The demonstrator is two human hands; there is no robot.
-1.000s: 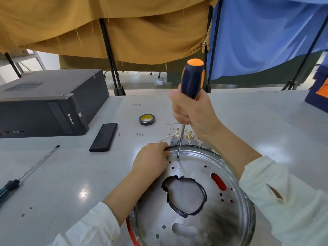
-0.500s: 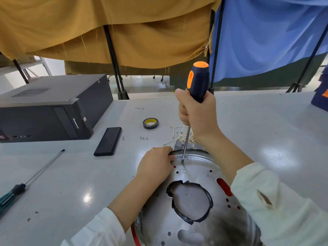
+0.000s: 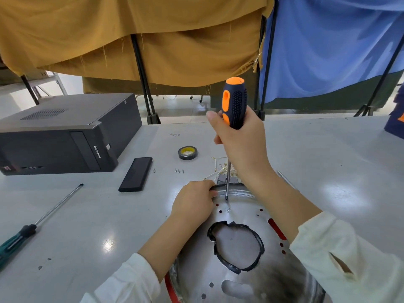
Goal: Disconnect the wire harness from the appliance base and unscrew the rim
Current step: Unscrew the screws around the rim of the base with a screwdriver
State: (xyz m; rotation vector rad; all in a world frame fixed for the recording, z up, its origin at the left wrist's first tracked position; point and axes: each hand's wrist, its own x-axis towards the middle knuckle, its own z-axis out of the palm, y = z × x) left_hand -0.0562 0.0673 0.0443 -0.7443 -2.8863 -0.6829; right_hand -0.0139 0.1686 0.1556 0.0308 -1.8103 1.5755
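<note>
Appliance base [image 3: 247,259] lay upside down at the near edge of the grey table [image 3: 328,154] — a round, shiny metal pan with a black-edged cutout in its middle and a red slot on the right. Her right hand [image 3: 242,147] was wrapped tight round the orange-and-black screwdriver [image 3: 234,101], held upright, its tip set down on the far part of the pan just inside the rim [image 3: 236,190]. The left hand [image 3: 192,202] gripped that rim on the far left side, fingers curled over the edge. Just beyond the pan sat the wire harness [image 3: 220,169], a tangle of pale wires touching the far rim — whether it was joined on, I could not tell. Three small screws [image 3: 179,171] lay near it, with a roll of tape [image 3: 187,152] further off. To the left were a black phone [image 3: 136,177], a computer case [image 3: 65,134] and a green-handled screwdriver [image 3: 32,228] lying flat
</note>
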